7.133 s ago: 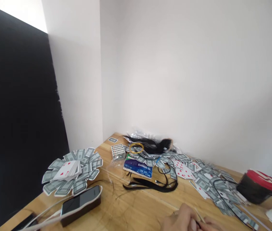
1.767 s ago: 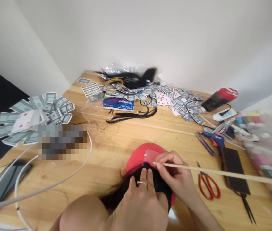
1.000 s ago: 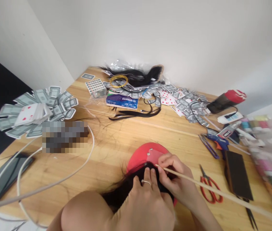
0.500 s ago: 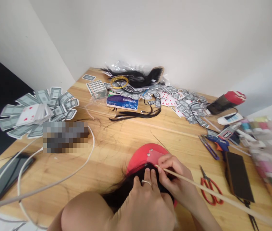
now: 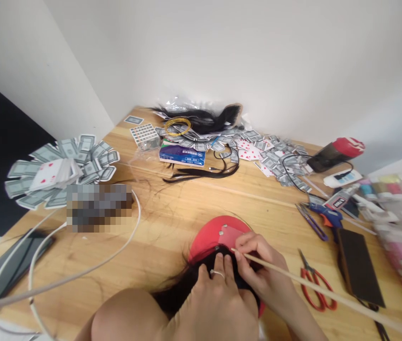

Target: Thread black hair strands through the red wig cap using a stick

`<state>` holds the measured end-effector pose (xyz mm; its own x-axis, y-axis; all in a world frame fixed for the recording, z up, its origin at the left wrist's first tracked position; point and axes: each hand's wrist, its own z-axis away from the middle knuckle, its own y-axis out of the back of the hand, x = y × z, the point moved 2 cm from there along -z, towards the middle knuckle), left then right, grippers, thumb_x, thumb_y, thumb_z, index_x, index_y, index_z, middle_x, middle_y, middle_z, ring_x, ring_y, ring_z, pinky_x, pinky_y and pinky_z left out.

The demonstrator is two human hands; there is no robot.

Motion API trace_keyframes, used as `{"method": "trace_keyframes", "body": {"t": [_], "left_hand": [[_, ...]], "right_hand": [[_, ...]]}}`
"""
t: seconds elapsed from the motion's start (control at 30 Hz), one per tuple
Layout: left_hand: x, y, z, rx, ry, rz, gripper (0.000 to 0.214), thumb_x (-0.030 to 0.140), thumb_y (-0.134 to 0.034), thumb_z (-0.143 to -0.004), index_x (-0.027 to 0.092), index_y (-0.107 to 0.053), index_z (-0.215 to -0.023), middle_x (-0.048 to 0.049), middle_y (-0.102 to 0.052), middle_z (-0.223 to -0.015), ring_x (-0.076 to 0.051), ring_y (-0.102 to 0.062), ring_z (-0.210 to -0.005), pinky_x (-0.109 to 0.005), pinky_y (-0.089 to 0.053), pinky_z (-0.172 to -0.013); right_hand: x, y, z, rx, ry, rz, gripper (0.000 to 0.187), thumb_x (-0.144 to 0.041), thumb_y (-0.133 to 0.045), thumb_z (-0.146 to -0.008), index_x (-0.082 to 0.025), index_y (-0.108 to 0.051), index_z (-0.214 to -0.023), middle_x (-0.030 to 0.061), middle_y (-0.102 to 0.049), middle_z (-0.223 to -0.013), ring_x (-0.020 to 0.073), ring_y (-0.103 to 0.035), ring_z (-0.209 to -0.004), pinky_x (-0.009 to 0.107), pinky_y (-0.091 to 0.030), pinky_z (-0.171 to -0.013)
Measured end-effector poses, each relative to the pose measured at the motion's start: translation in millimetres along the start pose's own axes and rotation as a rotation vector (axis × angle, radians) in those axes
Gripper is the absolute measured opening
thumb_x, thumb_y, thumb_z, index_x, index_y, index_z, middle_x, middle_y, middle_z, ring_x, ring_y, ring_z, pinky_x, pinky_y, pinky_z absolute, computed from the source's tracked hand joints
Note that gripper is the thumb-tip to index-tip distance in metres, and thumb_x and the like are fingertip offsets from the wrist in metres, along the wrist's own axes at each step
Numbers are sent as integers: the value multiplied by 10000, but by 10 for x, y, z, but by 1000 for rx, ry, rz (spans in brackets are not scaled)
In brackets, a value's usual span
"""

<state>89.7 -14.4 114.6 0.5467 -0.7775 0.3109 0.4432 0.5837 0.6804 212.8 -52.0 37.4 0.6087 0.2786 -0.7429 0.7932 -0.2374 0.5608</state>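
A red rounded form (image 5: 204, 237) rests on the table at bottom centre, with a pinkish patch (image 5: 231, 237) on top. Black hair (image 5: 179, 284) covers its near side. My left hand (image 5: 218, 298), wearing a ring, lies over the hair with its fingers stretched out and pressing down. Pinched between thumb and fingers of my right hand (image 5: 261, 265) is a long thin wooden stick (image 5: 300, 279). Its tip touches or hovers close to the hair's edge by the patch; I cannot tell which. The stick runs off toward the lower right.
Red-handled scissors (image 5: 316, 286), a dark box (image 5: 360, 267), purple snips (image 5: 311, 221) and a blue glue gun (image 5: 325, 215) lie right. Playing cards (image 5: 275, 158), a blue box (image 5: 182, 153) and more black hair (image 5: 215, 118) fill the back. A white cable (image 5: 90, 270) loops at left.
The whole view has shifted slightly, so things sit a little lower and further right. Both hands keep nearly the same pose, with the stick still in my right hand.
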Motion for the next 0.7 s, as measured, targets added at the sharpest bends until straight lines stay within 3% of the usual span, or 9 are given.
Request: {"method": "trace_keyframes", "body": {"t": [0.47, 0.7], "left_hand": [[3, 17, 34, 19, -10, 66, 412, 79, -390, -947, 96, -634, -1279, -246, -511, -1383, -325, -440, -1341, -462, -442, -1070], [-9, -32, 28, 80, 28, 197, 398, 75, -413, -937, 39, -627, -1271, -287, -428, -1410, -355, -388, -1361, -506, -398, -1087]], "right_hand": [[-24, 13, -36, -20, -4, 20, 166, -83, -552, -868, -245, -525, -843, 2, -629, -736, 146, -637, -633, 218, -520, -561], [-34, 18, -48, -48, -36, 45, 148, -96, -548, -877, -243, -547, -856, -14, -635, -732, 135, -625, -602, 204, -490, -540]]}}
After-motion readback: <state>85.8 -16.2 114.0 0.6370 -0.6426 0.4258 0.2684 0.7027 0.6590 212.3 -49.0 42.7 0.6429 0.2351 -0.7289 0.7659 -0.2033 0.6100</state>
